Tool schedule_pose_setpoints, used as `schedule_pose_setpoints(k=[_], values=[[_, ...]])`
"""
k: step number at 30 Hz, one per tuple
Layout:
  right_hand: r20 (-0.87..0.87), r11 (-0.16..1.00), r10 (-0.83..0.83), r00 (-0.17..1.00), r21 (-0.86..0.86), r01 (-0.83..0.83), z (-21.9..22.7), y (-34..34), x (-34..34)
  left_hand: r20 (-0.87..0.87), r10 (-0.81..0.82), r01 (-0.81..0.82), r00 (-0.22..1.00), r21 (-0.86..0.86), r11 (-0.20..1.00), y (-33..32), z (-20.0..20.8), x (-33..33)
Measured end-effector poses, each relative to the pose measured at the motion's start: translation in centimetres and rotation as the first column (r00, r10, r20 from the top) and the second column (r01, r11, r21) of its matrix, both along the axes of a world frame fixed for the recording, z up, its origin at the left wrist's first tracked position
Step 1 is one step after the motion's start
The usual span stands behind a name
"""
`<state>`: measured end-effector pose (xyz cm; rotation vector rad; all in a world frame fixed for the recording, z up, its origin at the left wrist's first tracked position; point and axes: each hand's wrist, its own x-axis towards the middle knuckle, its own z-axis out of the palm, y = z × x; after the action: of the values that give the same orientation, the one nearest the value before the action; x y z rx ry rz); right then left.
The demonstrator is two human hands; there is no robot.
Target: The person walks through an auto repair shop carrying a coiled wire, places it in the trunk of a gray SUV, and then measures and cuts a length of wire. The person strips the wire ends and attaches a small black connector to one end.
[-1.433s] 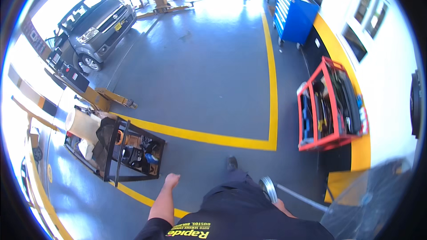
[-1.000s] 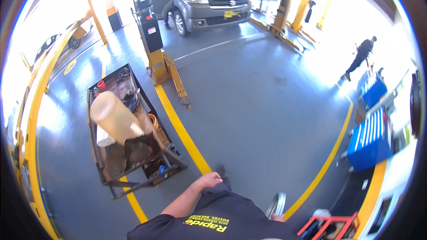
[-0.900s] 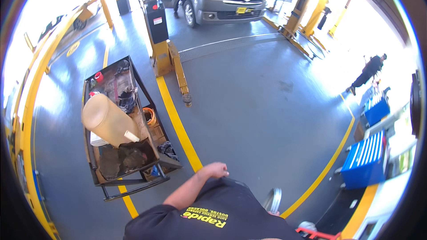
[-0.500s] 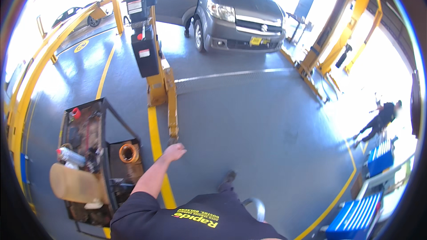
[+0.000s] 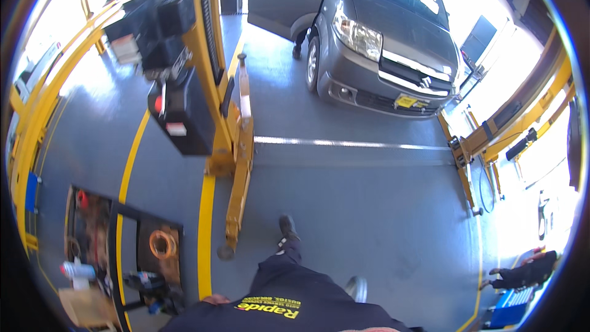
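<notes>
My left hand (image 5: 216, 299) shows only as a small patch beside my dark shirt, low in the view; its fingers are hidden. Nothing can be made out in it. My right hand is out of sight, and only a strip of skin, perhaps the forearm (image 5: 378, 329), shows at the lower edge. By my right side a pale grey curved object (image 5: 356, 289) sticks out from behind the shirt; what it is and whether I hold it cannot be seen. One dark shoe (image 5: 287, 226) is stepped forward on the grey floor.
Ahead stands a grey van (image 5: 393, 43) with a side door open. A yellow lift post (image 5: 212, 55) with a low arm (image 5: 239, 203) rises at front left. A tool cart (image 5: 117, 252) with an orange ring (image 5: 162, 244) is at left. A person (image 5: 525, 272) and blue cabinet (image 5: 510, 310) are right.
I have walked forward, so the van and lift post look nearer and the cart has slid lower. My left arm has swung back from in front of me to my side.
</notes>
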<state>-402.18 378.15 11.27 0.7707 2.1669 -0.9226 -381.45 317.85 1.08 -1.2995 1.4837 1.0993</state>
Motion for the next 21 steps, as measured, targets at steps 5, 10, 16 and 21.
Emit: schedule_pose_setpoints(k=[5, 10, 16, 21], values=[[0.020, 0.995, 0.027, 0.999, 0.095, -0.029, 1.8, -6.8, -20.2, -0.115, 0.023, -0.018, 0.993, 0.048, 0.999, -3.3, -6.1, -25.9], [0.026, 0.963, 0.261, 0.965, 0.067, -0.262, 2.8, -11.8, -41.4, -0.767, -0.397, 0.160, 0.504, -0.369, 0.916, -14.2, 4.9, -61.5], [0.005, 0.961, 0.272, 0.962, -0.064, -0.271, -4.7, -24.9, -66.7, -0.931, -0.080, -0.230, 0.356, -0.170, 0.958, -25.8, 12.5, -82.5], [0.009, 0.894, 0.425, 0.905, -0.160, -0.419, -7.3, -37.7, -85.6, -0.422, -0.279, 0.175, 0.863, -0.267, 0.948, -32.5, 2.4, -79.7]])
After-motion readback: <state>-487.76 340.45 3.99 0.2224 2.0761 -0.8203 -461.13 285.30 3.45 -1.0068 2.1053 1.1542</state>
